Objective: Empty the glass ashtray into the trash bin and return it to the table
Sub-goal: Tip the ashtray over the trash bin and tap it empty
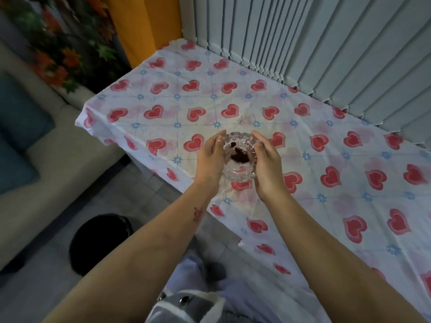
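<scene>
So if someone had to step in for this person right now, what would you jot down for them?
Left hand and right hand: cupped on either side of the glass ashtray; a firm grip can't be confirmed.
Ashtray: over the near edge of the heart-print table, dark ash still inside.
Trash bin: on the floor, lower left.
Done: nothing emptied.
Left: carry it over, tip it out, return it to the table.

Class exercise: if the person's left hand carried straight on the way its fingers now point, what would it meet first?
Probably only the heart-printed white tablecloth: the left hand already lies alongside the clear cut-glass ashtray, fingers pointing past its rim toward the grey vertical blinds. Depth is uncertain.
</scene>
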The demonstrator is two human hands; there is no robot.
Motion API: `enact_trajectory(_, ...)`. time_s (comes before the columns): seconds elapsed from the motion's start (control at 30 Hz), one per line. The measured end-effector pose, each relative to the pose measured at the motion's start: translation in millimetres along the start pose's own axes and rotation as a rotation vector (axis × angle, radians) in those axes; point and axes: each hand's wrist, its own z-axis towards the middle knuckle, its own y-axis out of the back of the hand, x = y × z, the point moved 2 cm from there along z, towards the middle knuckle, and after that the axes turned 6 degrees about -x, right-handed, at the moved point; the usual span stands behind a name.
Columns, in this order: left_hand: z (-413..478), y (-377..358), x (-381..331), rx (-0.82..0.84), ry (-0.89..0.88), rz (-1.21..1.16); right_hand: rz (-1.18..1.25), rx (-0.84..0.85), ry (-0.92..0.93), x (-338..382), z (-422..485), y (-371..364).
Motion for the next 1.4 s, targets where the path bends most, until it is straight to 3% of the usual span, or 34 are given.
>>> enact_trajectory(0.63, -65.1, 235.8, 12.4, -0.556, -0.079, -0.184, -0.159, 0.508, 0.039, -43.6, -137.2, -184.5)
enact_trajectory(0.87, -93.2, 321.1, 24.9, -0.765, -0.109, -0.247, -0.19, 0.681, -0.03, -79.9, -194.8, -248.3)
enact_trajectory(1.17, -73.5, 379.4, 57.9, -0.972, -0.095, -0.429, -0.121, 0.771, -0.157, -123.7, -211.2, -314.9)
enact_trajectory(1.4, -40.7, 419.9, 121.9, -1.069, -0.101, -0.539, -0.072, 0.799, -0.209, -195.8, -206.5, -357.5)
